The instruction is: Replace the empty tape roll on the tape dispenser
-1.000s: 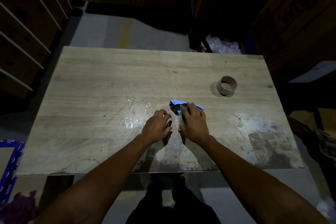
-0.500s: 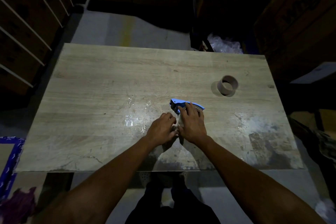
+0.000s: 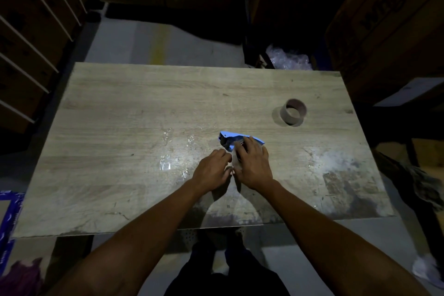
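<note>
A blue tape dispenser (image 3: 230,138) lies on the wooden table (image 3: 120,127), just right of centre. My right hand (image 3: 252,163) covers most of it and grips it from above, with a pale clear tape roll (image 3: 234,160) showing under the fingers. My left hand (image 3: 212,169) presses against the roll's left side with its fingers curled; the hold itself is hidden between the two hands. An empty brown cardboard tape core (image 3: 293,114) stands on its rim at the table's right, well apart from both hands.
Shiny scraps of clear tape (image 3: 165,163) stick to the tabletop left of my hands. Cardboard boxes (image 3: 384,19) rise at the right, slatted racks (image 3: 28,43) at the left. Crumpled plastic wrap (image 3: 288,59) lies beyond the far edge.
My two hands have drawn together over the dispenser, and the left hand has moved right until it touches the roll. The cardboard core has stayed put.
</note>
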`<state>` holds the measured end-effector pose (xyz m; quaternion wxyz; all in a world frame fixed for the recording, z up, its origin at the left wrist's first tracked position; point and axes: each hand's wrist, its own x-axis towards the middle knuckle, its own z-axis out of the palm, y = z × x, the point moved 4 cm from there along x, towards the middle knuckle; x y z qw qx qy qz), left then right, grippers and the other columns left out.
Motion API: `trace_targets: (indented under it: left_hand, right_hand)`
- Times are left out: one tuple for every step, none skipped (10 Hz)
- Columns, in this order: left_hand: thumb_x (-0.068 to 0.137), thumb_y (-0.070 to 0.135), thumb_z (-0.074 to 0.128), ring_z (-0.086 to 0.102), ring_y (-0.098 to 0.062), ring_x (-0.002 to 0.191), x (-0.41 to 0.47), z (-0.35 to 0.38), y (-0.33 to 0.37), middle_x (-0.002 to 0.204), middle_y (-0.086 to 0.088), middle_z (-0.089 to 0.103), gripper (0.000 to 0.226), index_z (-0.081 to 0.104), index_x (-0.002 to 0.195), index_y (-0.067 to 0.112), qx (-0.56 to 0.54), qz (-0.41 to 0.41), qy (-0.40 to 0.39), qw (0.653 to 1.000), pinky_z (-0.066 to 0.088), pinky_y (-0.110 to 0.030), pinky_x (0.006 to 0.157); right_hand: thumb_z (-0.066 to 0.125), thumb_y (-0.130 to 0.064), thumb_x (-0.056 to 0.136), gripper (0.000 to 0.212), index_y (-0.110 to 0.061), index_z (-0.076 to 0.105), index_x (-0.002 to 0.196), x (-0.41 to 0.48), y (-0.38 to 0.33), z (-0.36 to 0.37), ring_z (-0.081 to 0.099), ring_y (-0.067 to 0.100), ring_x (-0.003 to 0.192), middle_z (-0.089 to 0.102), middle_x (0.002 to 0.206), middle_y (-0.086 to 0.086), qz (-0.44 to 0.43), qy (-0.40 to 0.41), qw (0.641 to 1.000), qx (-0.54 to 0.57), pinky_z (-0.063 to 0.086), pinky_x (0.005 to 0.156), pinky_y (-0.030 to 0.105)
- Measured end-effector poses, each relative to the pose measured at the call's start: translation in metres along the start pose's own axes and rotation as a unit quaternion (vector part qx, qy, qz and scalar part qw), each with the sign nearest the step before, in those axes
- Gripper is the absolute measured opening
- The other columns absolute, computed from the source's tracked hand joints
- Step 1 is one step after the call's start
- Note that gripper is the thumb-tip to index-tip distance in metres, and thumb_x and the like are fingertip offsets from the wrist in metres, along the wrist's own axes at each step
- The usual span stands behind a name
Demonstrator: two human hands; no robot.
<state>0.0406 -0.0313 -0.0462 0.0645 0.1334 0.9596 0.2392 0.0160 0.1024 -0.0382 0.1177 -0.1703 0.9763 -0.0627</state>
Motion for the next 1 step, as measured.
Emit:
trace_targets:
  left_hand:
    - [0.091, 0.028, 0.06, 0.051, -0.021, 0.105, 0.0028, -0.0026, 0.0018, 0.112, -0.004, 0.057, 0.023, 0.056, 0.109, 0.016, -0.008, 0.002, -0.006, 1.0, 0.037, -0.027, 0.069]
  right_hand:
    - [0.064, -0.044, 0.084, 0.069, -0.023, 0.038, 0.144, -0.0022, 0.0025, -0.0023, 0.017, 0.03, 0.149, 0.028, 0.155, 0.009, 0.001, 0.004, 1.0, 0.007, 0.024, 0.113, 0.061]
